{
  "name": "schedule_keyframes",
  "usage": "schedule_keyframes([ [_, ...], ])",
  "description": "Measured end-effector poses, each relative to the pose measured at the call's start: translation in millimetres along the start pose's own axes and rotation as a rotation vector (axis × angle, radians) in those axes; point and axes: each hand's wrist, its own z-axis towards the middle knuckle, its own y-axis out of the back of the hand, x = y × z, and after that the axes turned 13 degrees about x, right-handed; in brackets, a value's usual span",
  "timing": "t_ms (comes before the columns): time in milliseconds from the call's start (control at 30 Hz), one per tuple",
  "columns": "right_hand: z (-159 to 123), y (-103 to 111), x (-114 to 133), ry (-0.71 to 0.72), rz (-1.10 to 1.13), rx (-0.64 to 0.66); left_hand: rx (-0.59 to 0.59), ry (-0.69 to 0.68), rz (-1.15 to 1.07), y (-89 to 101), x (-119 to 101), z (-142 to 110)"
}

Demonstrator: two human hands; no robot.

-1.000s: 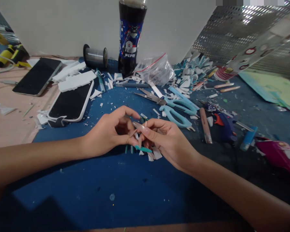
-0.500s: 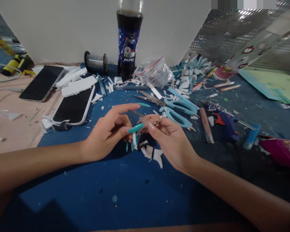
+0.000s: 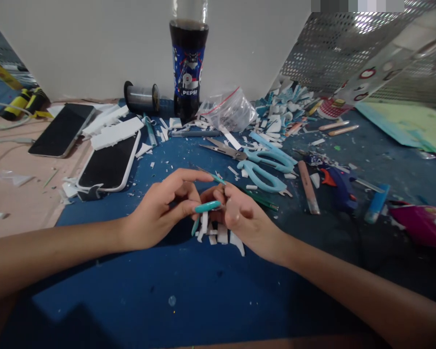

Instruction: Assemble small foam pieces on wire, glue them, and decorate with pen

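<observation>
My left hand (image 3: pixel 167 206), with long teal nails, is closed in a pinch beside my right hand. A small white strip (image 3: pixel 204 224) hangs beneath its thumb and seems held in the fingers, which partly hide it. My right hand (image 3: pixel 252 218) is curled with its fingertips against the left ones. A thin pointed tool (image 3: pixel 205 171) shows above the fingertips; its shaft is mostly hidden by the right fingers. Under the hands lie white cut pieces (image 3: pixel 222 234) on the blue mat (image 3: pixel 131 295). Behind the right hand is a dark green stick (image 3: pixel 263 199).
Light-blue scissors (image 3: pixel 263 177) lie open beyond the hands. Two phones (image 3: pixel 111 165) are at left. A Pepsi bottle (image 3: pixel 189 72), a wire spool (image 3: pixel 141 97) and a plastic bag (image 3: pixel 228 109) stand behind. Scraps (image 3: pixel 283 109) are heaped at right, near a blue glue gun (image 3: pixel 339 186).
My right fingers have curled in, and the patterned shaft seen before is now hidden. Both hands are slightly lower in view. The green stick now shows beyond the right hand.
</observation>
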Motion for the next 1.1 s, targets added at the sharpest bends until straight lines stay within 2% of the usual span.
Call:
schedule_keyframes([
  [133,-2.0,-8.1,1.9,-0.080,-0.052,-0.022,0.067,0.074,-0.115,-0.4,-0.9,-0.3],
  [233,-1.9,-12.8,5.2,-0.090,-0.079,-0.062,0.098,0.061,-0.163,-1.9,-1.2,-2.3],
  [467,-0.6,-12.1,13.0,-0.004,-0.085,-0.012,-0.011,0.011,-0.218,-1.9,-2.7,-4.2],
  [667,-0.9,-6.0,10.9,0.008,0.041,0.006,-0.039,-0.008,-0.329,-0.9,-2.5,-2.5],
  [833,-1.0,-2.8,9.7,0.022,0.157,0.068,0.029,0.084,-0.590,4.3,2.5,3.0],
  [967,-1.9,1.7,11.4,0.023,0.182,0.063,0.114,0.109,-0.682,10.2,5.1,7.0],
  [1100,-1.2,4.1,13.1,0.003,0.171,0.038,0.070,0.178,-0.674,12.1,4.9,8.6],
])
